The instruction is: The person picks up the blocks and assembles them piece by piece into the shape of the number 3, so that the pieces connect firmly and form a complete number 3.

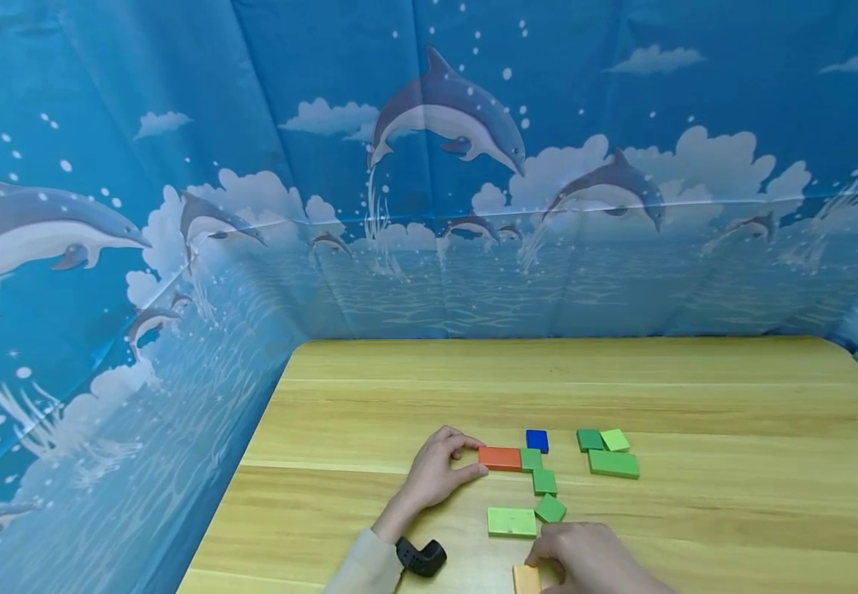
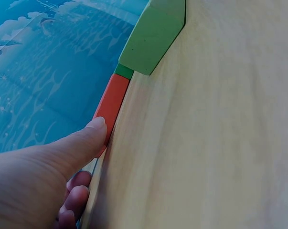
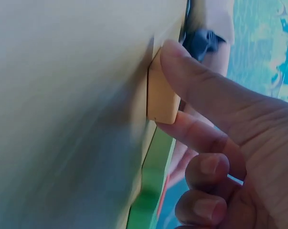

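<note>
My left hand (image 1: 432, 470) holds the left end of a flat red block (image 1: 502, 459) on the table, thumb and index finger at its two long sides. The red block's other end meets a small green square block (image 1: 530, 460). At the front edge of the head view, my right hand (image 1: 588, 557) pinches a light orange block (image 1: 525, 579) between thumb and index finger. In the right wrist view the orange block (image 3: 162, 93) lies low against the tabletop, its remaining fingers curled below. A light green rectangular block (image 1: 512, 522) lies just beyond that hand.
Two more green square blocks (image 1: 544, 482) (image 1: 551, 508) lead down toward the light green one. A blue square block (image 1: 537, 441) sits behind. To the right lie a green rectangle (image 1: 614, 464), a dark green square (image 1: 589, 440) and a lime square (image 1: 615, 440). A dolphin-print curtain (image 1: 429, 272) borders the table.
</note>
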The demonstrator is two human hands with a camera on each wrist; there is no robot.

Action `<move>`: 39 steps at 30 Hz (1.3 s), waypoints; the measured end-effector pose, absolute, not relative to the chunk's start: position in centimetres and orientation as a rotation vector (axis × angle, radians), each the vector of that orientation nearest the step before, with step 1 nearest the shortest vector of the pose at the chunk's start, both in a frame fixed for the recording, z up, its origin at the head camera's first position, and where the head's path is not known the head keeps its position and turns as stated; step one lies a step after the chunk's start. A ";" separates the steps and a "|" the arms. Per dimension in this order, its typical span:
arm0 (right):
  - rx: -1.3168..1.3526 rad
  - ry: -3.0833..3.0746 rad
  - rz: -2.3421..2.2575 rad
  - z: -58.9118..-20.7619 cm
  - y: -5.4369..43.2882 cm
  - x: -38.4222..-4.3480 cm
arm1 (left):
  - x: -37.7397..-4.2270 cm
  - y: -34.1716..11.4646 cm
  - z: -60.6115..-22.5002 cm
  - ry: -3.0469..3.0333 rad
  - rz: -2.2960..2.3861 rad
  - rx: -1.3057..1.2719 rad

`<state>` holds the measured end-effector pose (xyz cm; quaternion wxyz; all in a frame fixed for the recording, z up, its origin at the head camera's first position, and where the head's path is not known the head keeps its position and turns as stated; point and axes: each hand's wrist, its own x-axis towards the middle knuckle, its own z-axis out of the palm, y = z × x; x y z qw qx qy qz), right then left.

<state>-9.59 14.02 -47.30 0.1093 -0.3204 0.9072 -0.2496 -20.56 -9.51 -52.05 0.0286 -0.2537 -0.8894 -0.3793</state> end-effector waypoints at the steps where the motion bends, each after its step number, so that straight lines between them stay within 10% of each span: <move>1: -0.963 2.671 -0.727 -47.2 13.6 -9.6 | -20.6 -9.5 -52.0 -2.743 -1.170 -0.784; 39: -0.820 3.040 -0.711 -47.9 6.9 -12.3 | -20.5 -9.6 -52.0 -2.739 -1.142 -0.810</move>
